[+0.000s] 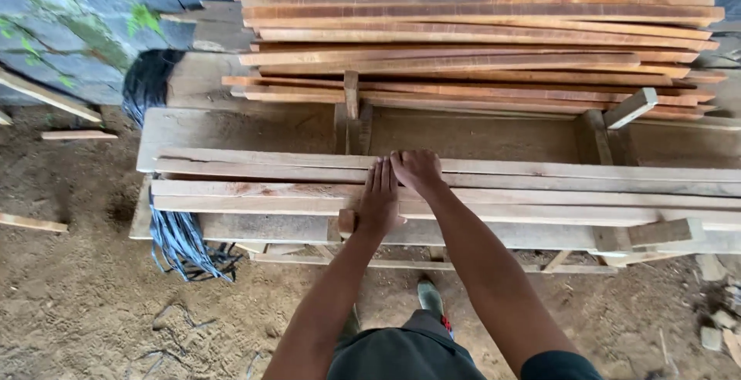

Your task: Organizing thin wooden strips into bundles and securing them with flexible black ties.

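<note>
Head view: both hands, left (378, 198) and right (417, 170), press flat on pale planks (540, 183).

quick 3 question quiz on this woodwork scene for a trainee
1. True or false: both hands rest on the planks laid across the bench.
2. What hangs off the bench's left end? A) blue strapping B) a saw C) a red cloth
3. What lies stacked behind the bench?

Key:
1. True. The left hand lies flat, fingers together, and the right hand presses beside it on the pale planks across the bench.
2. A. A bundle of blue strapping hangs down to the dirt floor.
3. A pile of reddish wooden slats.
</note>
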